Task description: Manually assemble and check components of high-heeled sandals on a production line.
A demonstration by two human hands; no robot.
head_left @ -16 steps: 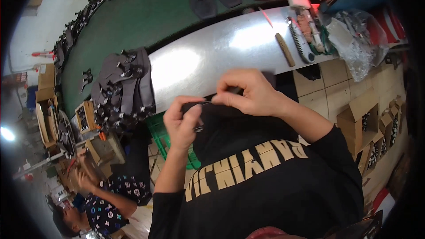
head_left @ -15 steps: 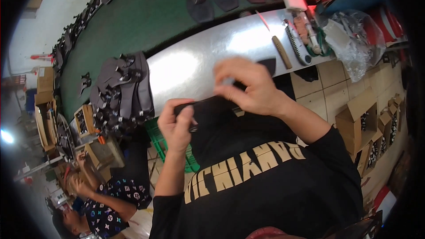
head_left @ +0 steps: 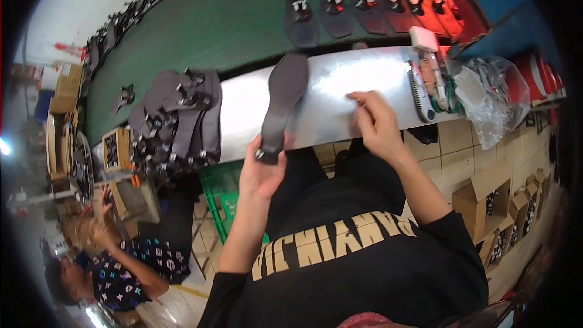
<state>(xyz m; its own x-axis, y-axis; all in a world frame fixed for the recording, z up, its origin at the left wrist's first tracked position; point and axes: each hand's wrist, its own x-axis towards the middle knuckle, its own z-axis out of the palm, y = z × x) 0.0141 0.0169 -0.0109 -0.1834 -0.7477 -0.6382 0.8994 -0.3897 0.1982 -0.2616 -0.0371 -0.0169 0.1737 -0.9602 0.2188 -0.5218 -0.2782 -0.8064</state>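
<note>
My left hand grips a dark grey shoe sole by its narrow lower end, thumb on one side and fingers on the other. The sole stands out away from me over the shiny metal bench top, its wide end toward the green belt. My right hand hovers at the front edge of the bench, apart from the sole. Its index finger reaches left while the other fingers curl. Anything inside those fingers is hidden.
Left of the sole lies a heap of grey soles with straps. Several sandals stand along the green belt. At right are a utility knife and a clear plastic bag. A co-worker sits at lower left.
The sole has swung from close to my body to out over the bench, held by my left hand alone. My right hand has moved right; the wooden-handled tool no longer shows on the bench.
</note>
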